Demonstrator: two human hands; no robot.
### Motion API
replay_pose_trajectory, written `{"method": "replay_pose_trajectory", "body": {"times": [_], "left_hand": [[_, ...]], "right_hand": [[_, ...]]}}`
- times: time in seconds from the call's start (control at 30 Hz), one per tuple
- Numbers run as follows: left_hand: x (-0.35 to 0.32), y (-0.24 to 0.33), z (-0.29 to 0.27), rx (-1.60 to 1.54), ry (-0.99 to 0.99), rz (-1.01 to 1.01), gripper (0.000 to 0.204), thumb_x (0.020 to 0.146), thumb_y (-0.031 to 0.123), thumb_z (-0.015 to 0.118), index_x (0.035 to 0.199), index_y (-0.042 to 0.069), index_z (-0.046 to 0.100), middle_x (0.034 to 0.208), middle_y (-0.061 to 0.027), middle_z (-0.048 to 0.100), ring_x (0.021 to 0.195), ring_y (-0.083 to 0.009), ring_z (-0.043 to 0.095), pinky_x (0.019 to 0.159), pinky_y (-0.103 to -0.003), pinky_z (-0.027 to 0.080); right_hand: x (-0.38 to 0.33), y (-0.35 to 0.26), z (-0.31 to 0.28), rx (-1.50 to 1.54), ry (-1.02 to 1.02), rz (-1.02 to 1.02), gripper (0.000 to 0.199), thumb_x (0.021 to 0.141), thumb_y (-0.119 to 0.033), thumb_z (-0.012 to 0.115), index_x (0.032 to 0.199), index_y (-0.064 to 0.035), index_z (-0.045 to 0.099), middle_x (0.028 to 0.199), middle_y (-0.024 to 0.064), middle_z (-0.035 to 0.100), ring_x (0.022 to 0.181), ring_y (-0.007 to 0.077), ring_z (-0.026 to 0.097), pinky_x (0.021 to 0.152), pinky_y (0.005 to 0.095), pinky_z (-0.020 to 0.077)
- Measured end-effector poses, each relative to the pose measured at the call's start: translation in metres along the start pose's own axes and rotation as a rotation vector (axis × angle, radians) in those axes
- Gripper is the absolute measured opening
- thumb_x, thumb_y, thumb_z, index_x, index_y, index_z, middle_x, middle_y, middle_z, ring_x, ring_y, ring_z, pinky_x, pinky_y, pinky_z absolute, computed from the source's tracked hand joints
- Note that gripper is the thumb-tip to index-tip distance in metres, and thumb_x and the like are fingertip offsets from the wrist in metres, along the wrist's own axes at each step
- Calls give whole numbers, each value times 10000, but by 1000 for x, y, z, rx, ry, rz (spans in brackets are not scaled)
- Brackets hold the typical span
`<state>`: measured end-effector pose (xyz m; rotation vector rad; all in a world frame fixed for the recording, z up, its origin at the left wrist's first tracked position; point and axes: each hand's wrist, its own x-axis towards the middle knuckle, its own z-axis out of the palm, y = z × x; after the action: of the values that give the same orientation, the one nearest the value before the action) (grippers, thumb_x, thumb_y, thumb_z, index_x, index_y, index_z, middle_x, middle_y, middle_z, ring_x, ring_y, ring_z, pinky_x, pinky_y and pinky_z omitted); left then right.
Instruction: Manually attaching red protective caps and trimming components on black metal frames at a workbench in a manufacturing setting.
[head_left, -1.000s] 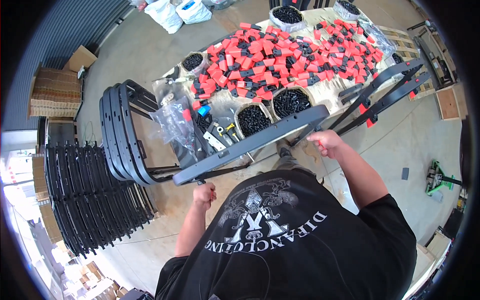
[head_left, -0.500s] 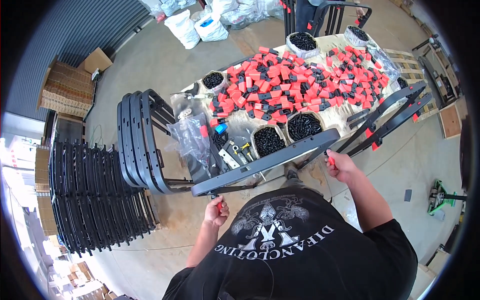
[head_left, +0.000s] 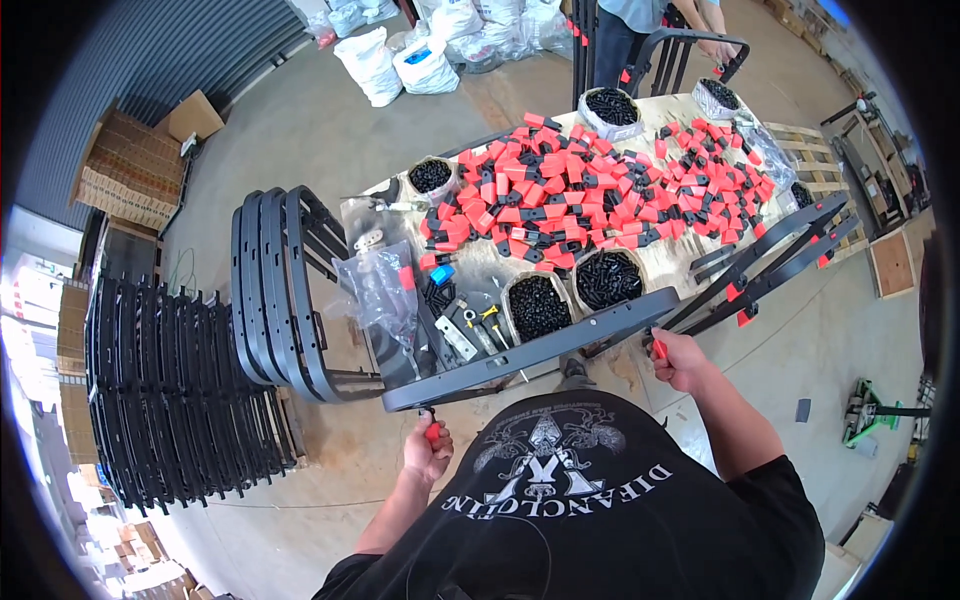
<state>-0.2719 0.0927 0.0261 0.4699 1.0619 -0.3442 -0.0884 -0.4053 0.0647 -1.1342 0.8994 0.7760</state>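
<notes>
on concrete floor (head_left: 300,130) by cluttered table (head_left: 690,265), fingers of both hands closed around red-handled tools (head_left: 432,432)

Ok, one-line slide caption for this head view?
Both hands, left and right, grip red-handled tools at a dark metal frame beside a table heaped with red-and-black parts.

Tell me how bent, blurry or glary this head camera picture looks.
Head view: strong fisheye, so the dark frame bar bows and a black rim rings the picture; daylight blows out the left edge; the centre table is sharp, with soft shadows.
</notes>
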Motion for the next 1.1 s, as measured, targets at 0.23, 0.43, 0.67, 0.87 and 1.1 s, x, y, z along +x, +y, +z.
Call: {"method": "replay_pose_trajectory", "body": {"times": [0.23,0.43,0.67,0.87,1.1], "left_hand": [[-7,16,24,99,178,-119,420,998,491,591,878,98,504,677,-3,485,476,-75,382,367,-200,249],[-4,19,4,20,201,-245,413,1008,508,563,832,140,501,594,8,459,394,-105,355,312,-211,233],[2,1,19,557,337,145,327,922,262,682,686,140,491,564,23,474,379,-99,394,343,-284,280],[33,-28,8,878,636,608,216,807,182,703,823,-8,600,694,-109,642,600,-235,613,594,-383,495],[88,-47,-15,841,670,913,308,813,221,739,961,-7,596,785,-148,667,714,-246,651,711,-378,519]], "right_hand": [[-1,0,-1,-18,4,3,347,1003,-350,591,783,-94,514,657,8,450,479,92,349,396,238,238],[4,6,-2,-40,-18,69,324,995,-365,606,823,-105,520,666,11,469,471,105,384,391,235,269],[3,9,10,-223,100,-108,276,903,-289,743,862,-141,513,664,-35,464,469,66,396,391,229,264],[13,15,18,-398,162,-211,252,876,-171,743,852,-127,496,652,-41,449,458,54,370,381,238,263],[16,24,12,-457,147,-253,210,876,-153,733,840,-114,530,635,-45,449,444,51,356,383,239,251]]}}
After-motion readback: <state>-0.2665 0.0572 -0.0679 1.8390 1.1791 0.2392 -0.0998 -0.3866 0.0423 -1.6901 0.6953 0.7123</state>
